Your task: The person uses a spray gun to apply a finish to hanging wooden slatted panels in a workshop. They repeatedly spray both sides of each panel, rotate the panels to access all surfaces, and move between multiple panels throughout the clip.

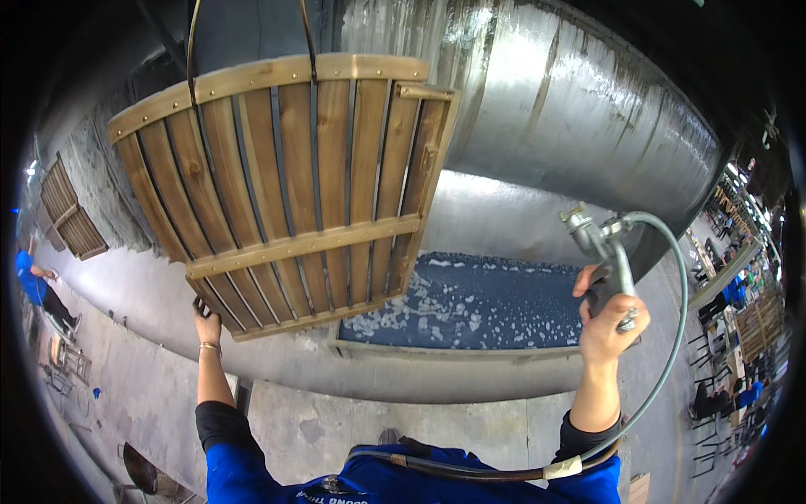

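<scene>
A slatted wooden panel (296, 151), brown with pale cross rails and rows of small fasteners, hangs in front of me from two dark hooks or cords. My left hand (206, 325) grips its lower left edge, with the fingers partly hidden by the wood. On the right, my right hand (611, 323) is wrapped around the handle of a metal spray gun (598, 239), held apart from the panel with its nozzle pointing up and to the left. A grey-green hose (682, 294) loops from the gun down past my right forearm and across my front.
Behind the panel curves a streaked metal wall (579, 101). Below it lies a trough (478, 351) of dark blue liquid with white foam. Another slatted panel (71, 210) hangs at far left, near a person in blue (34, 281). More people and wooden pieces are at far right.
</scene>
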Demonstrator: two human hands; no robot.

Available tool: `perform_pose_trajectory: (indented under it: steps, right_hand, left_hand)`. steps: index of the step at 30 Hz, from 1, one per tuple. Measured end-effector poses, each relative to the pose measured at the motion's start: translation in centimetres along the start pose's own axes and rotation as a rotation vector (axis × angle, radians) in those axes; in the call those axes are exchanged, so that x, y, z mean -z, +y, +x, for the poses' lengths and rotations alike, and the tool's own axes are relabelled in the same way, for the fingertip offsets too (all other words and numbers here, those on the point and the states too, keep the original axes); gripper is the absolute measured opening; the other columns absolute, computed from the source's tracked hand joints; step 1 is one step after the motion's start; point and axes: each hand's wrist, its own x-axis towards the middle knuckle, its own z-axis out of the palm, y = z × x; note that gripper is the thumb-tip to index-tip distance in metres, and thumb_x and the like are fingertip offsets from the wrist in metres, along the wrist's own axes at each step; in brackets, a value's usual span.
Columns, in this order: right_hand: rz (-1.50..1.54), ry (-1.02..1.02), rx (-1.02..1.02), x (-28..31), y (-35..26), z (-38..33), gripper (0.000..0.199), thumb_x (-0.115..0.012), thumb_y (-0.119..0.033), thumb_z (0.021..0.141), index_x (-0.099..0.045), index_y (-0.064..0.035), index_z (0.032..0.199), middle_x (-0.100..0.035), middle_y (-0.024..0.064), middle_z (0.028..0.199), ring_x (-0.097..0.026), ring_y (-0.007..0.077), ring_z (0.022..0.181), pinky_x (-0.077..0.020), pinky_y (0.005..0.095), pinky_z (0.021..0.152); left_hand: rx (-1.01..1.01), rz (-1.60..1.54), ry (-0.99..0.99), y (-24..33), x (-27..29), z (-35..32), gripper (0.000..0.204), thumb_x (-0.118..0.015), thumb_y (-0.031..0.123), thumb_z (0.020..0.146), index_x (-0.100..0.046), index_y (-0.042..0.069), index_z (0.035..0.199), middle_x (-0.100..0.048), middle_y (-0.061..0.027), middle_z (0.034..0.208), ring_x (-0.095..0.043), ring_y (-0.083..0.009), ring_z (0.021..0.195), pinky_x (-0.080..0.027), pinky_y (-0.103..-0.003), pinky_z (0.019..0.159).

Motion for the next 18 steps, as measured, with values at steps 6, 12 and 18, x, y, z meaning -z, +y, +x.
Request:
perform_pose_trajectory:
  steps: [6, 12, 18]
  right_hand:
    - [-0.100, -0.314, -0.592, -3.4, 5.5, -10.2, 0.042, -0.062, -0.029, 0.106, -0.069, 0.0008, 0.077, -0.065, 0.0005, 0.067, -0.058, 0.0077, 0.061, -0.0473, 0.0266, 0.056]
    - [-0.235, -0.421, -0.704, -4.1, 6.6, -14.6, 0.051, -0.062, -0.038, 0.105, -0.068, 0.0008, 0.072, -0.064, 0.0027, 0.064, -0.057, 0.0078, 0.060, -0.0449, 0.0276, 0.055]
    - [0.153, -0.408, -0.185, -7.8, 1.6, -13.6, 0.058, -0.064, -0.046, 0.102, -0.072, 0.0111, 0.103, -0.068, 0.0082, 0.070, -0.064, 0.0140, 0.062, -0.0510, 0.0278, 0.059]
  left_hand:
    - [-0.025, 0.020, -0.001, 0.3, -0.1, -0.2, 0.070, -0.055, -0.007, 0.081, -0.041, 0.007, 0.149, -0.058, -0.0199, 0.141, -0.070, -0.0270, 0.105, -0.054, -0.031, 0.067]
    - [0.033, 0.079, 0.010, 0.5, -0.1, -0.9, 0.069, -0.055, -0.007, 0.082, -0.042, 0.007, 0.148, -0.060, -0.0184, 0.140, -0.071, -0.0233, 0.095, -0.055, -0.033, 0.069]
    - [0.046, 0.073, 0.024, -0.2, -0.6, -1.8, 0.072, -0.051, -0.007, 0.080, -0.040, 0.007, 0.150, -0.058, -0.0223, 0.143, -0.070, -0.0316, 0.112, -0.057, -0.037, 0.088]
